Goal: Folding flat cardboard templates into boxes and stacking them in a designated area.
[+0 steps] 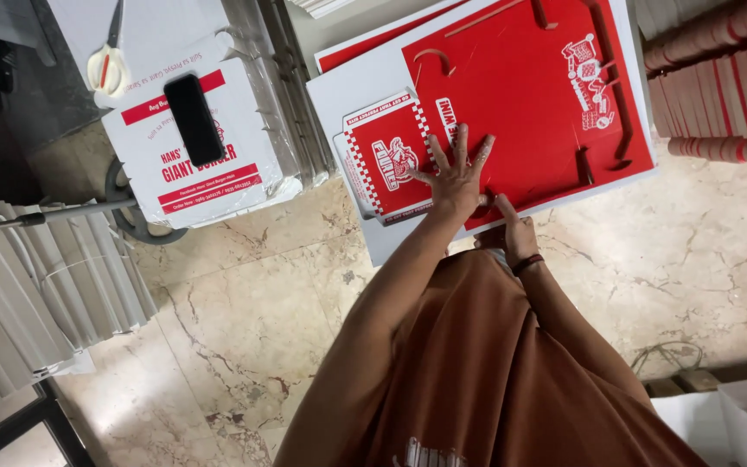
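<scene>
The red die-cut cardboard sheet (529, 95) is laid flat on a stack of white sheets above the marble floor (244, 320). It is pressed by the left hand (458, 173), fingers spread flat, nothing clasped. Its near edge is touched by the right hand (512, 232), forefinger extended; no grip is seen. A black phone (194, 118) rests on a white box (209, 164) well apart.

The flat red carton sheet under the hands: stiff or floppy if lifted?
The red carton sheet looks thin and die-cut, so it would probably flex and feel light. The left hand presses it flat; the right hand grips its edge, suggesting it slides easily.
</scene>
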